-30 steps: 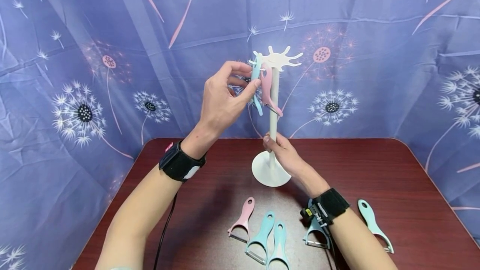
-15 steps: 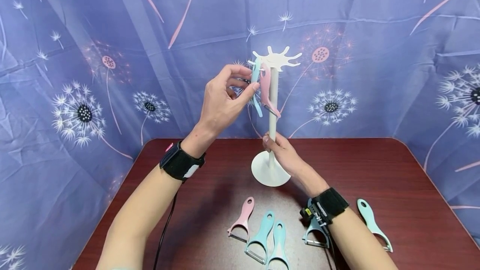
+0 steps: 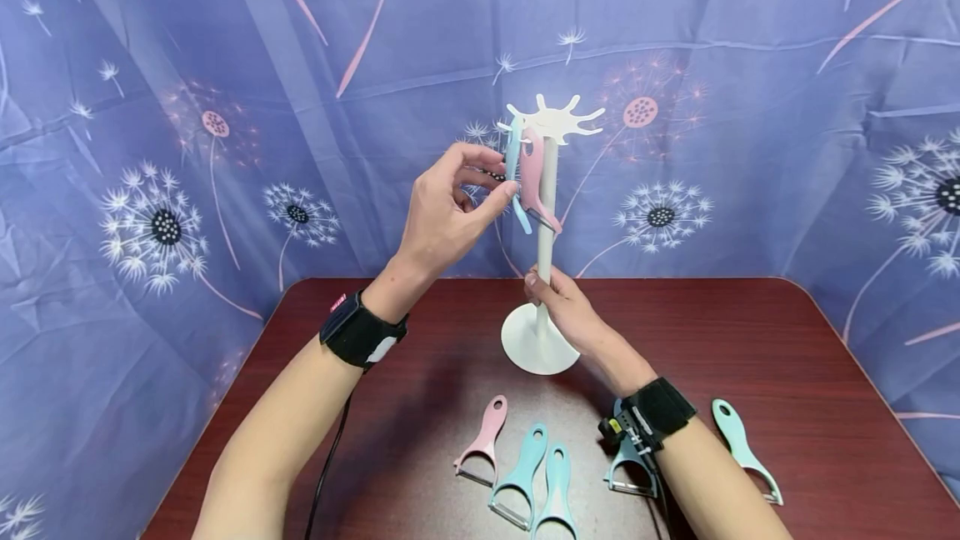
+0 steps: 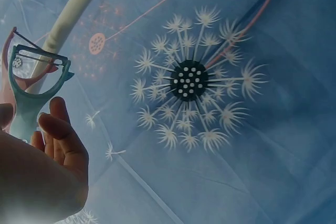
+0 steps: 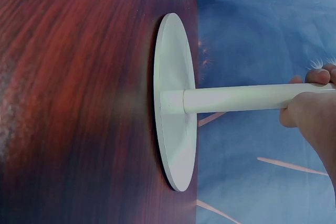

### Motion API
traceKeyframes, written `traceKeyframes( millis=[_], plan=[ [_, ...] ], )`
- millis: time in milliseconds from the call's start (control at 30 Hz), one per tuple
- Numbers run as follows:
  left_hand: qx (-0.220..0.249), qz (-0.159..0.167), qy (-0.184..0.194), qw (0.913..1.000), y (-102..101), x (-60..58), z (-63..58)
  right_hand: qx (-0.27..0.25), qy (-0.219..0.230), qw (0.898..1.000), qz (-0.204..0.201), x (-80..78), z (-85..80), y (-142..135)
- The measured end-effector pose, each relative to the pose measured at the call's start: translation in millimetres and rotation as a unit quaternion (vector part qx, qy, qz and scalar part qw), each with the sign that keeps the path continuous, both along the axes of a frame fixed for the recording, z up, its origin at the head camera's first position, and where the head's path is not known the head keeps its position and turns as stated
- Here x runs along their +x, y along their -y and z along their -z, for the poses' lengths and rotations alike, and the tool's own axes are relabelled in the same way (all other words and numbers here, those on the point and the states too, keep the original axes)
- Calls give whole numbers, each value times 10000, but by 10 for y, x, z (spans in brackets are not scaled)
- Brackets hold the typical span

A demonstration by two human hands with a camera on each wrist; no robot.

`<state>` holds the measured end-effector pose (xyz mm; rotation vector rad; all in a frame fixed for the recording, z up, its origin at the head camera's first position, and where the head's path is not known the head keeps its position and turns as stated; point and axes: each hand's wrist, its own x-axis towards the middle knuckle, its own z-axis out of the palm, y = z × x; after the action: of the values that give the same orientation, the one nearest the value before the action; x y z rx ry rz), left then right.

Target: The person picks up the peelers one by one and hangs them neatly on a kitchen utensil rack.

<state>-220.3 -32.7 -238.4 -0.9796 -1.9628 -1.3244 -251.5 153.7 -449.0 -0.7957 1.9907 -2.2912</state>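
The blue peeler (image 3: 513, 158) hangs upright, nearly edge-on, at a left prong of the white stand (image 3: 545, 252); whether the prong passes through its hole cannot be told. It looks light, stiff and smooth, probably plastic, so a gentle pinch on the handle should do, well clear of the blade, which points down and could nick a finger. The left grip (image 3: 441, 211) pinches that handle lightly, thumb on one side and fingers on the other. Just right of it hangs a pink peeler (image 3: 532, 169), close enough to knock. The right grip (image 3: 572, 311) is wrapped round the post above the round base, which likely steadies it. Nearer on the desk (image 3: 690, 323), from left to right, lie a second pink peeler (image 3: 490, 432), two more blue ones, another partly hidden beneath the right wrist, and a pale green peeler (image 3: 737, 432).
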Motion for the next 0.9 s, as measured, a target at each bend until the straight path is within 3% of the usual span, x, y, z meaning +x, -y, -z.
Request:
traceKeyframes(
  millis=[200,333,467,633,900],
  plan=[
    [-58,-126,24,9999,84,-31,149,55,25,10000,51,-2,-5,-1],
    [-183,-348,84,9992,169,-106,360,61,7,10000,27,-4,-9,3],
    [-460,-620,374,9963,250,-144,590,71,15,9999,72,-9,-8,1],
    [-807,-860,629,9910,334,-65,810,73,23,10000,60,-15,-3,-1],
    [-1217,-935,754,9853,436,89,1078,43,-26,10000,62,-10,2,10]
  ],
)
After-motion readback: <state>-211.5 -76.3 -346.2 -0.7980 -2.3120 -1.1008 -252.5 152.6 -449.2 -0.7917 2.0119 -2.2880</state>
